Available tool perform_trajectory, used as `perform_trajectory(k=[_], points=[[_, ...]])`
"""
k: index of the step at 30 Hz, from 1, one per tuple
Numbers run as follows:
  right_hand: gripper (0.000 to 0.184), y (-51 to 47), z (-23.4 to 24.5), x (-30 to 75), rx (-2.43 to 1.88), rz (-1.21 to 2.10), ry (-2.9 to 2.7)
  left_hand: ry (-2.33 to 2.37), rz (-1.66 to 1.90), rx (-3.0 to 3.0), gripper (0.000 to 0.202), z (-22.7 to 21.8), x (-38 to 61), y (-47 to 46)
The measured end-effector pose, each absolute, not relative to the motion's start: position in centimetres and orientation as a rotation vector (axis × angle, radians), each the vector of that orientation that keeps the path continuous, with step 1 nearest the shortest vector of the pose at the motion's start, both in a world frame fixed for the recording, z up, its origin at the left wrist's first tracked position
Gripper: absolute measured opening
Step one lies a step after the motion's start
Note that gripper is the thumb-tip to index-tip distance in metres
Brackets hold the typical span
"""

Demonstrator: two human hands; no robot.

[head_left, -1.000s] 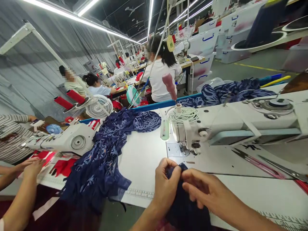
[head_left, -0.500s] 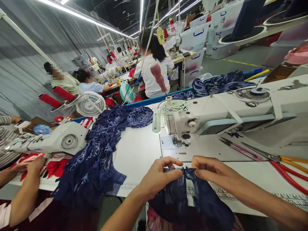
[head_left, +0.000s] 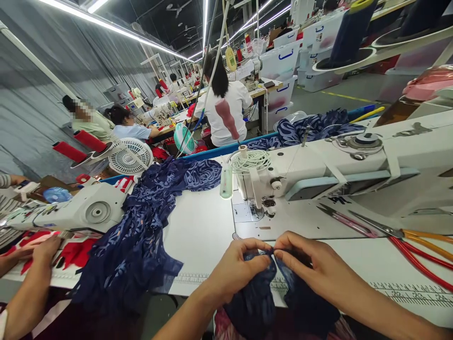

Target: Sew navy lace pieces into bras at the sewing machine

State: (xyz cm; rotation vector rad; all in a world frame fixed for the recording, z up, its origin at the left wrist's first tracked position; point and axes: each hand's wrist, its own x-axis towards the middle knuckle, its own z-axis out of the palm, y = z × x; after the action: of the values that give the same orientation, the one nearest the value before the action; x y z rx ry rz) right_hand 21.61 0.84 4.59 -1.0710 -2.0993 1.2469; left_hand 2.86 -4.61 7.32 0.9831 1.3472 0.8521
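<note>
Both my hands pinch the upper edges of a dark navy patterned fabric piece (head_left: 251, 297) at the table's front edge. My left hand (head_left: 242, 264) is closed on its left part, thumb against the forefinger. Closed on the right part, my right hand (head_left: 304, 259) meets the left one fingertip to fingertip. A gap in the cloth opens below the fingers, and its lower end hangs over the edge toward my lap. Just beyond my hands is the needle area of a white sewing machine (head_left: 255, 208).
A heap of navy patterned fabric (head_left: 138, 226) lies to the left. Thread snips (head_left: 350, 222) and orange-and-red-handled scissors (head_left: 399, 231) rest on the right. A co-worker's hands (head_left: 46, 250) work red fabric at the neighbouring machine (head_left: 88, 208). A small lamp (head_left: 226, 182) hangs by the needle head.
My right hand has moved left, so the fingertips of both hands now meet. The fabric edges between them have drawn together at the top. The whole view has shifted slightly.
</note>
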Motion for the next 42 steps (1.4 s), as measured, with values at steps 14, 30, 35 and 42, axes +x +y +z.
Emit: perform_trajectory(k=[14, 30, 35, 42], points=[[0.020, 0.0, 4.4, 21.8, -1.055, 1.073, -2.106, 1.310, 0.985, 0.736, 0.035, 6.2, 3.2, -4.9], [0.025, 1.0, 4.5, 21.2, -1.012, 1.509, -1.999, 1.341, 0.864, 0.980, 0.027, 6.5, 2.4, -4.7], [0.025, 1.2, 4.9, 21.0, -0.971, 1.527, -2.021, 1.373, 0.836, 1.106, 0.021, 7.4, 1.6, -4.3], [0.027, 1.4, 5.4, 20.5, -0.981, 1.634, -2.006, 1.353, 0.807, 1.031, 0.028, 8.2, 0.8, -4.1]])
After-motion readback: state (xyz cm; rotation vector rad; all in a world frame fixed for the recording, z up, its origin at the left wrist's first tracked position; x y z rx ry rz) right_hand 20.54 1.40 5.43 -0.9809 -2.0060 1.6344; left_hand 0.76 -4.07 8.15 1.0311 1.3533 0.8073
